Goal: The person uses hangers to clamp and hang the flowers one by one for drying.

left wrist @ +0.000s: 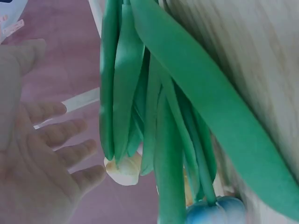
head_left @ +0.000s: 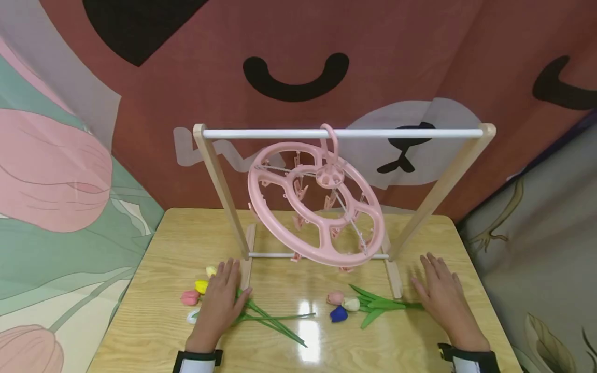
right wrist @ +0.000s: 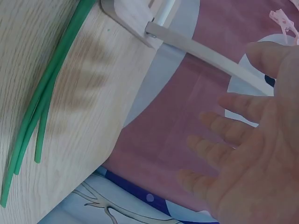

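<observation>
Presently, left hand and right hand show straight fingers. Yellow tulip lies beside left fingers; blue tulip, left of right fingers.

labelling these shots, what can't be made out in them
Head: middle of the left stems, covered by the left hand.
Head: exact number of clips, small and partly behind the pink rack.
Left wrist: light-blue flower's lower end, cut off by the bottom edge.

Left hand and right hand, bare, banded.
Left wristband, seven o'clock: black, white panel below. Right wristband, between four and five o'clock: black, second white panel below.
</observation>
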A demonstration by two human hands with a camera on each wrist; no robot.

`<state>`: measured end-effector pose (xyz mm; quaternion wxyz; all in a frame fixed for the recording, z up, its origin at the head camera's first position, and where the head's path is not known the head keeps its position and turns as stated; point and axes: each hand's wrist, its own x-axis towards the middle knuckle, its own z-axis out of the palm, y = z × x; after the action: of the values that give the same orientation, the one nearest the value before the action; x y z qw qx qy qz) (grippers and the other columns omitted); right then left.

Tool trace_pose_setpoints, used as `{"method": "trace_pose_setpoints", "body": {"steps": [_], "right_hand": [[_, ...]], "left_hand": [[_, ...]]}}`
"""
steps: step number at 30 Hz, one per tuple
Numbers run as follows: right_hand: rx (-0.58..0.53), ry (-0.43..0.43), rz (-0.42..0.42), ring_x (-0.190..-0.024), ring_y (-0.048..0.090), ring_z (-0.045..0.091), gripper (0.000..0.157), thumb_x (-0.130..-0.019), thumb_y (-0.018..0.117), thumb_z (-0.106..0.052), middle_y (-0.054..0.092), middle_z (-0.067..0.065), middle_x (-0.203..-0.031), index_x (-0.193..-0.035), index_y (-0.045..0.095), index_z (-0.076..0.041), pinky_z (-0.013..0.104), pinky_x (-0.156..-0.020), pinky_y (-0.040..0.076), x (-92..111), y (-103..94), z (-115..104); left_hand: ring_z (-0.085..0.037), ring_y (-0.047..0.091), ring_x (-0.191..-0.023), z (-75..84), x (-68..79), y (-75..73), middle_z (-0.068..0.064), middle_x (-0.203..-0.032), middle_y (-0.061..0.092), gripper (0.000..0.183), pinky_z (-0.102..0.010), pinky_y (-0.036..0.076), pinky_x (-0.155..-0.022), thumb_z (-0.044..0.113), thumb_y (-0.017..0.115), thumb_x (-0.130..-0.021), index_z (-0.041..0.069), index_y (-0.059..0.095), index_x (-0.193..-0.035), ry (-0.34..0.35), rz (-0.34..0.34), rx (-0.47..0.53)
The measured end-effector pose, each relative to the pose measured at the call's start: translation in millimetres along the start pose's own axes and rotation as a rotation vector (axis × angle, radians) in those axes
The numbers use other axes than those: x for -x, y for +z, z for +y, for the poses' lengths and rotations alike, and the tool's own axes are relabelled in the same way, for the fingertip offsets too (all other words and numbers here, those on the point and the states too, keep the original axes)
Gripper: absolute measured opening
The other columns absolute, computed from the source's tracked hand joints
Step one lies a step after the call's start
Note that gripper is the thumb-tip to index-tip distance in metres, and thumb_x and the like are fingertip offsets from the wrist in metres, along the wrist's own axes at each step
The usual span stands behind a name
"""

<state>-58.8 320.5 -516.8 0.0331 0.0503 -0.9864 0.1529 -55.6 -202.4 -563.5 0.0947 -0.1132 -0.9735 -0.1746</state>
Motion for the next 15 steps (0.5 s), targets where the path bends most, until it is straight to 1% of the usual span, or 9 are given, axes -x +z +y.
{"method": "trace_pose_setpoints", "body": {"steps": [2,6,9,12,15], "right_hand": [[-0.004,-0.012,0.017,-0.137,0.036,0.061,0.061,-0.105,0.06,-0.031,0.04,0.038,-0.152,-0.146,0.044,0.011,0.086,-0.101,0.03,1,-0.3,-3],[-0.026,-0.069,0.08,-0.13,0.046,0.058,0.056,-0.101,0.067,-0.023,0.047,0.038,-0.145,-0.141,0.05,0.012,0.078,-0.099,0.04,4,-0.1,-9],[-0.047,-0.106,0.098,-0.125,0.05,0.056,0.051,-0.099,0.069,-0.018,0.051,0.035,-0.142,-0.138,0.054,0.011,0.072,-0.098,0.045,5,1.1,-15],[-0.056,-0.134,0.097,-0.124,0.053,0.053,0.047,-0.099,0.069,-0.016,0.054,0.031,-0.14,-0.136,0.057,0.009,0.069,-0.096,0.048,6,3.7,-23],[-0.058,-0.181,0.124,-0.121,0.058,0.049,0.043,-0.096,0.072,-0.013,0.059,0.028,-0.137,-0.133,0.06,0.007,0.065,-0.093,0.052,6,7.7,-29]], "left_hand": [[-0.052,0.04,-0.144,2.5,0.0,-0.8,-0.03,-0.157,0.041,0.076,-0.072,0.04,-0.11,0.038,0.072,-0.096,-0.003,0.042,-0.153,0.023,0.012,0.007],[-0.053,0.045,-0.14,7.9,0.3,-1.9,-0.029,-0.152,0.049,0.069,-0.071,0.041,-0.11,0.035,0.074,-0.095,-0.003,0.05,-0.147,0.068,0.041,0.003],[-0.052,0.049,-0.136,12.3,1.9,-2.1,-0.029,-0.147,0.055,0.066,-0.071,0.043,-0.108,0.034,0.076,-0.093,-0.003,0.054,-0.143,0.092,0.055,-0.008],[-0.051,0.054,-0.132,18.3,3.9,-1.7,-0.028,-0.142,0.058,0.064,-0.071,0.045,-0.106,0.034,0.078,-0.092,-0.003,0.057,-0.14,0.119,0.053,-0.013],[-0.048,0.058,-0.128,25.3,5.2,0.3,-0.026,-0.137,0.062,0.061,-0.066,0.048,-0.107,0.034,0.078,-0.092,-0.002,0.06,-0.137,0.146,0.036,0.0]]}}
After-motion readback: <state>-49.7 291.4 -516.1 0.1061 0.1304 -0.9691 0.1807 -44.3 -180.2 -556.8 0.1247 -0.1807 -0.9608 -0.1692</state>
